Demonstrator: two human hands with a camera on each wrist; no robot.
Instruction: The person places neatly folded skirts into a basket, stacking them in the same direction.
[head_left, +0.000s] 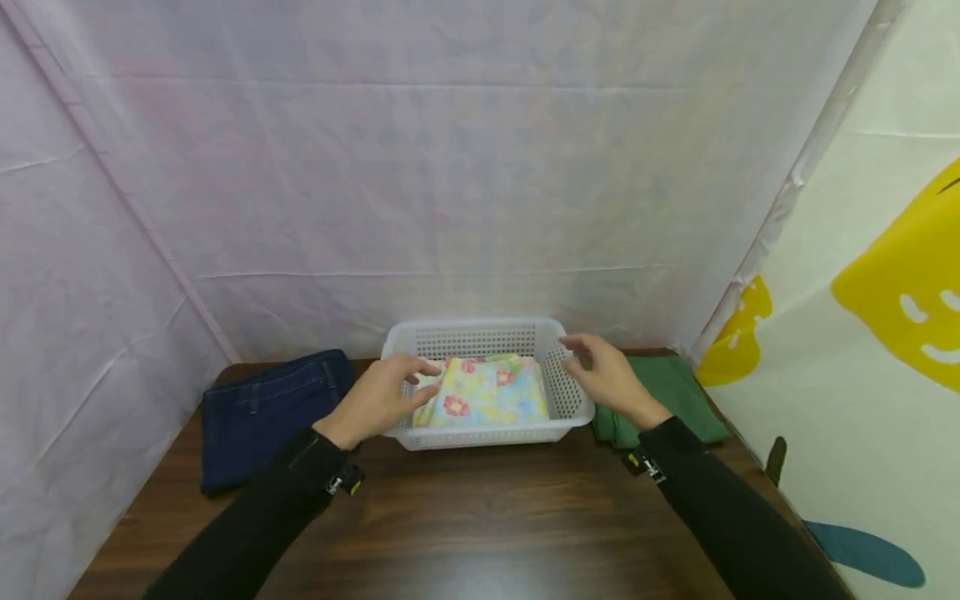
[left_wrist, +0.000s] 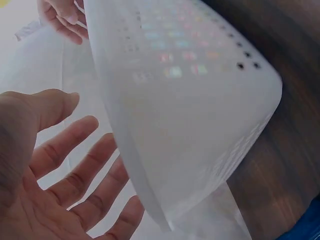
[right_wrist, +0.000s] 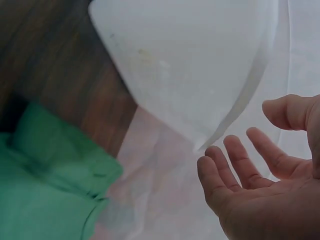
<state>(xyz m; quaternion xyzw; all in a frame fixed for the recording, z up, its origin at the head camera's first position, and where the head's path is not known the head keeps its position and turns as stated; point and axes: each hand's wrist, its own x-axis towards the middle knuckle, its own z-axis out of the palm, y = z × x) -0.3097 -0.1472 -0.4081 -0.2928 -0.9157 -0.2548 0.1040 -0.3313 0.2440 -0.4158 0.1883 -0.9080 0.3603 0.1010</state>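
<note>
A white plastic basket (head_left: 480,435) with perforated walls stands at the back of the table. Inside it lies a folded cloth (head_left: 491,392), yellow and pale blue with red flowers. My left hand (head_left: 386,395) hovers over the basket's left side, its fingers relaxed and spread, close to the rim in the left wrist view. Over the right side is my right hand (head_left: 606,375), fingers gently bent and apart from the thumb, fingertips right at the rim in the right wrist view. Nothing is held in either hand.
Folded dark blue jeans (head_left: 262,417) lie on the brown wooden table (head_left: 480,517) left of the basket. To the right lies a folded green garment (head_left: 671,396), partly behind the right hand. A pale fabric wall (head_left: 465,183) rises right behind the basket.
</note>
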